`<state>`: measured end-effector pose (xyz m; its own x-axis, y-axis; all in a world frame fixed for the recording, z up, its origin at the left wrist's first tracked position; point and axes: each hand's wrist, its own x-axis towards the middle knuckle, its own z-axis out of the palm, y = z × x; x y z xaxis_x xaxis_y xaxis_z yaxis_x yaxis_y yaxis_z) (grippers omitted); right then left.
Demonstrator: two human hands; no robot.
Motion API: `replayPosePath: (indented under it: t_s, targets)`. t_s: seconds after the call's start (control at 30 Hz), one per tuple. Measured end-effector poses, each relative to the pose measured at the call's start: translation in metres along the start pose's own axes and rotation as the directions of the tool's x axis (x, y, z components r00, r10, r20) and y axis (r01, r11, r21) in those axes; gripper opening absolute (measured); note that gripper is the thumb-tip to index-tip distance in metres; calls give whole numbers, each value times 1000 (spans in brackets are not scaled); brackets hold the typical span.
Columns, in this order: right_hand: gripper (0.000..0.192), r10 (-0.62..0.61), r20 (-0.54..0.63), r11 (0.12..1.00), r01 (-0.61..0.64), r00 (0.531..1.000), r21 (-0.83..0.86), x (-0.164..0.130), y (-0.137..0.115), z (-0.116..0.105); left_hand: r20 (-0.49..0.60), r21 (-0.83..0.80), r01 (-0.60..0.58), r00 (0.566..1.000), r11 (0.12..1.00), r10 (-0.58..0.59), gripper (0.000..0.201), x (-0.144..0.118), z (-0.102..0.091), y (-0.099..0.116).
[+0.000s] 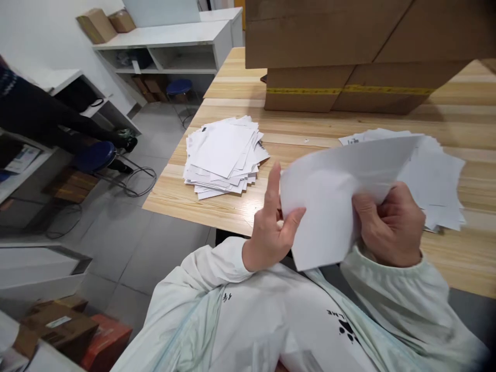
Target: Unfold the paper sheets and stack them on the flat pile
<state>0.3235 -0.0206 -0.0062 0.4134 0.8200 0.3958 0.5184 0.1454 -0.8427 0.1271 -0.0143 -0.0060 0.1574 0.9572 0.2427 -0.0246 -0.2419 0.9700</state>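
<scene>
A white sheet of paper (321, 201) is held up between my two hands over the table's near edge, bent along its middle. My left hand (273, 222) pinches its left edge, thumb in front and forefinger pointing up. On the right, my right hand (387, 222) grips the sheet, thumb pressed on its face and the other fingers curled. A messy stack of white papers (225, 150) lies beyond my left hand. Partly hidden behind the held sheet, another spread of white papers (437, 175) lies at the right.
Large cardboard boxes (310, 85) stand stacked at the back of the wooden table (236, 108). On the left are blue stools (95, 157), a person's legs (50, 111) and white shelving (174, 36). More boxes (58, 328) sit at lower left.
</scene>
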Motion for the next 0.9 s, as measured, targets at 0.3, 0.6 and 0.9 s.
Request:
replayPosePath:
  t_s: [0.3,0.6,0.9]
  targets:
    - [50,475,506,848,-528,720,-45,-30,84,-61,505,-154,651,699,744,-507,96,-22,17,-44]
    - [49,424,500,900,-414,755,-138,-3,89,-46,477,-182,837,534,516,-698,46,1,30,-48]
    - [39,-229,390,624,442,892,-644,53,3,-39,490,-146,884,455,444,-744,53,14,29,-45]
